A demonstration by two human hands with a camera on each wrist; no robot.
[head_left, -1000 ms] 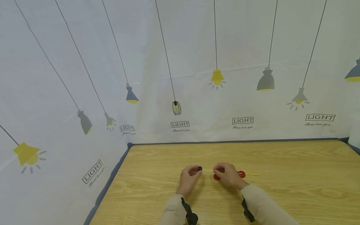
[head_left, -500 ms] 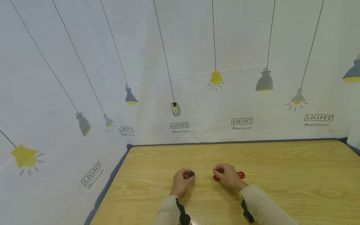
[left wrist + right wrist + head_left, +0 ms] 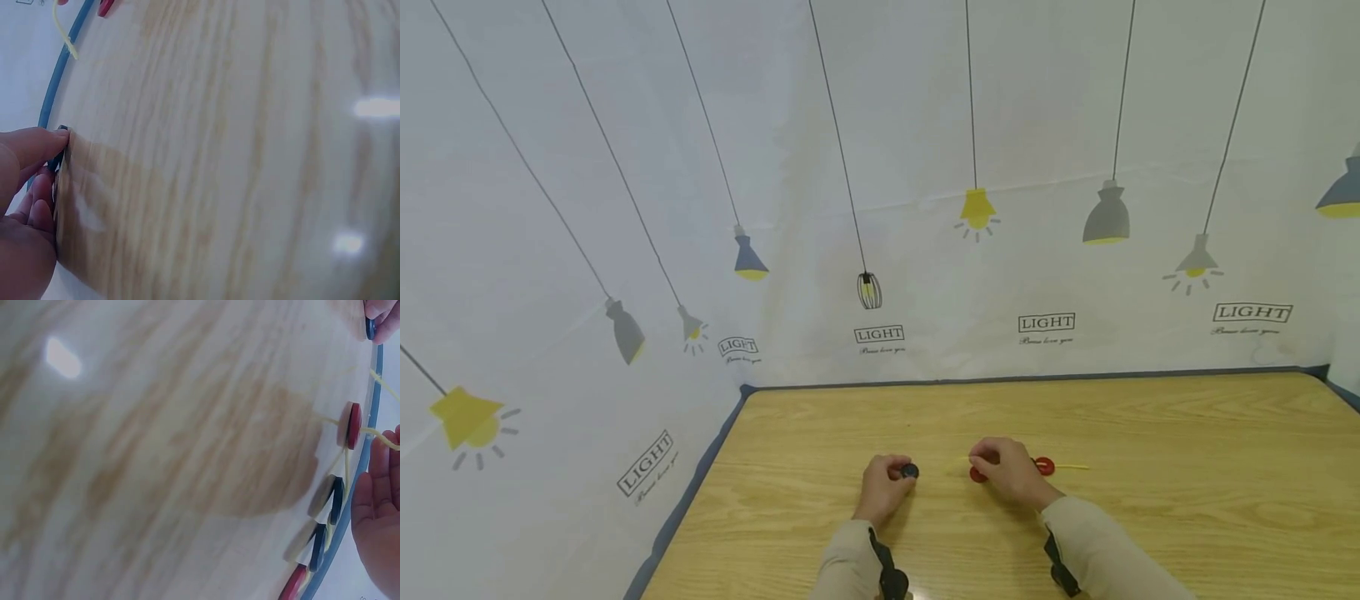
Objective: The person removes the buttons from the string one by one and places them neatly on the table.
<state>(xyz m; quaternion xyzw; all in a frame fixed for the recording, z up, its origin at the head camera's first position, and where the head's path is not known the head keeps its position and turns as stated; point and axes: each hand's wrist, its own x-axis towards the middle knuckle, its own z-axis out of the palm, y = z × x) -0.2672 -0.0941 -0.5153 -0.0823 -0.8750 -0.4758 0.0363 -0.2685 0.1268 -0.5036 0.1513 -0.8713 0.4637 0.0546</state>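
With the black disc [image 3: 910, 472] pinched in left fingers [image 3: 39, 145] and yellow cord [image 3: 1072, 467] in right fingers [image 3: 987, 449], both should be squarely aligned.

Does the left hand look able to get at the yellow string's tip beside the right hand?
Probably yes: only tabletop shows between the left hand and the tip of the yellow string, though the black disc it pinches might hinder a grasp.

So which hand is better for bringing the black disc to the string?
Probably the left hand: it pinches the black disc. The right hand is busy pinching the yellow string, its end pointing toward the left hand.
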